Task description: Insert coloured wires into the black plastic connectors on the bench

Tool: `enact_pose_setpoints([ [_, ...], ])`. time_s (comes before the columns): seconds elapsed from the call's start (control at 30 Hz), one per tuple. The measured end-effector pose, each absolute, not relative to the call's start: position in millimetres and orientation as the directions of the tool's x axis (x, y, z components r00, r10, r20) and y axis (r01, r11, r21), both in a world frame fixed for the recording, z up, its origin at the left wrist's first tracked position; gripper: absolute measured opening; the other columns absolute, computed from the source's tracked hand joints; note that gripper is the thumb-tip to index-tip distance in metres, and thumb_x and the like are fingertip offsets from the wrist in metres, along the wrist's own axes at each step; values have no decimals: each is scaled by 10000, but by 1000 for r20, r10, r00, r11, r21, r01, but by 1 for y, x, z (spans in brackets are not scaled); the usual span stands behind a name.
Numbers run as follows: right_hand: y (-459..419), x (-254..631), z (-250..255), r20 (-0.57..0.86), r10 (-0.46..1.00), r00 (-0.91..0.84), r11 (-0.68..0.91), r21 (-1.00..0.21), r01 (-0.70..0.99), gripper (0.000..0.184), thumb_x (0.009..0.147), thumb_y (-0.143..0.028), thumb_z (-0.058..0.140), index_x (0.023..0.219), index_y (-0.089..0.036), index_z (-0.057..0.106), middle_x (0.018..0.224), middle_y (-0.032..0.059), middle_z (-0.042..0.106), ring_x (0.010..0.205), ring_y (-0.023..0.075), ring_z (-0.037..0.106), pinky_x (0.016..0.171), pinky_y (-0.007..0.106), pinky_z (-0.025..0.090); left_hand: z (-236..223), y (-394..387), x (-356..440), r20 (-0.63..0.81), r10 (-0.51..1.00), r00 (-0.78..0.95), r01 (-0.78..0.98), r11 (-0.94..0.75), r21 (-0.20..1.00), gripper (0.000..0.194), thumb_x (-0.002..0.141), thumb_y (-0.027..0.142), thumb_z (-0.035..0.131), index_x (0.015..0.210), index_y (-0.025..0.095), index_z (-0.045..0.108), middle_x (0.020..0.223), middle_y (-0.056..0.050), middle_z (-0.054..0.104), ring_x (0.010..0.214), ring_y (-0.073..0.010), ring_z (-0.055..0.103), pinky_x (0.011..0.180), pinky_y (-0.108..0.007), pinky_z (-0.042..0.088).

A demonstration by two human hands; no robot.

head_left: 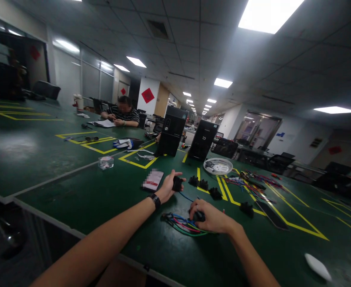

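- I see the left hand (pixel 167 189) with its fingers stretched out and a black block (pixel 177 184) held against them; the hand covers part of the block, so I can't make out its full shape.
- The right hand (pixel 207 217), nearer me, is curled around a dark piece (pixel 198 216) just above the table (pixel 103 195); the fingers hide much of it, and I can't tell whether it touches the surface.
- A thin blue wire (pixel 187 197) runs between the two hands; I lose both its ends behind fingers and dark parts.
- Under and left of the right hand lies a bundle of coloured wires (pixel 179 227), its right part covered by that hand.
- To the right and farther off I count four small black pieces (pixel 215 193), too dark for detail.
- Beyond them stands a white basket (pixel 220 173), its contents unclear to me, with a blurred wire heap (pixel 253 183) to its right.
- Left of the left hand is a packet (pixel 153 180), its print pixelated.
- At the far left a person (pixel 124 113) sits across the table, holding something I can't identify.
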State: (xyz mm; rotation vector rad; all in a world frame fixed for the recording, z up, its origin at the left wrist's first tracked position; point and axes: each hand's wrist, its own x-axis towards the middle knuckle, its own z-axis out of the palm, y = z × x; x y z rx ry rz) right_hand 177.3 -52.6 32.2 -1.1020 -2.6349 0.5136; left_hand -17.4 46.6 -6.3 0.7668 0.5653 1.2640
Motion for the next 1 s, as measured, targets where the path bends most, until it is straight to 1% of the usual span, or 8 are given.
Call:
enact_pose_setpoints([
  [0.13, -54, 175, 37, 99, 777, -622, 611, -357, 706, 144, 742, -121, 595, 829, -202, 675, 885, 17, 651, 845, 163, 583, 797, 263, 429, -7, 43, -15, 51, 952, 303, -595, 147, 790, 432, 928, 454, 387, 1154, 108, 513, 899, -150, 695, 498, -157, 617, 455, -285, 487],
  [0.23, -55, 176, 42, 202, 785, -585, 618, -300, 727, 164, 780, -106, 561, 891, -196, 641, 856, 12, 652, 811, 156, 583, 767, 259, 415, -3, 38, -13, 48, 943, 330, -603, 172, 779, 455, 934, 459, 370, 1177, 101, 508, 902, -165, 695, 524, -161, 629, 487, -287, 499],
  [0.4, -52, 178, 46, 373, 687, -624, 702, -115, 703, 66, 866, -145, 545, 867, -191, 591, 867, 29, 637, 844, 166, 570, 798, 293, 380, -1, 34, -11, 61, 956, 288, -629, 141, 764, 493, 929, 502, 350, 1229, 127, 462, 837, -145, 697, 538, -169, 634, 509, -287, 500],
  [0.6, -45, 184, 47, 466, 595, -655, 712, 73, 699, 179, 931, -138, 455, 819, -180, 588, 830, 52, 627, 820, 164, 559, 809, 312, 358, -1, 36, -14, 100, 953, 285, -602, 97, 793, 505, 907, 548, 362, 1211, 158, 465, 843, -118, 682, 539, -191, 645, 493, -303, 493],
  [0.7, -44, 188, 48, 463, 631, -623, 703, -2, 711, 192, 934, -153, 450, 813, -179, 597, 847, 54, 635, 829, 173, 562, 792, 311, 368, 4, 36, -18, 118, 932, 344, -607, 124, 785, 496, 911, 541, 353, 1207, 159, 466, 839, -116, 677, 527, -198, 642, 517, -334, 504],
  [0.87, -43, 191, 44, 228, 758, -611, 645, -398, 652, 148, 908, -217, 497, 929, -197, 642, 800, 9, 665, 730, 149, 598, 660, 246, 429, 9, 33, -25, 190, 846, 498, -629, 201, 751, 495, 908, 542, 353, 1213, 173, 477, 885, -133, 676, 608, -234, 668, 590, -384, 515],
  [0.93, -42, 192, 42, 183, 778, -601, 610, -448, 654, 193, 906, -232, 489, 968, -208, 671, 783, -1, 676, 694, 143, 605, 634, 240, 438, 9, 33, -26, 201, 804, 559, -604, 230, 763, 491, 908, 537, 357, 1215, 174, 480, 898, -136, 675, 619, -243, 670, 591, -392, 513],
  [1.0, -41, 193, 42, 265, 783, -563, 620, -419, 664, 210, 899, -242, 496, 962, -213, 694, 821, 10, 690, 743, 154, 618, 686, 258, 452, 8, 33, -25, 210, 798, 566, -598, 222, 770, 492, 907, 538, 355, 1205, 170, 489, 901, -137, 674, 614, -241, 667, 579, -385, 511],
])
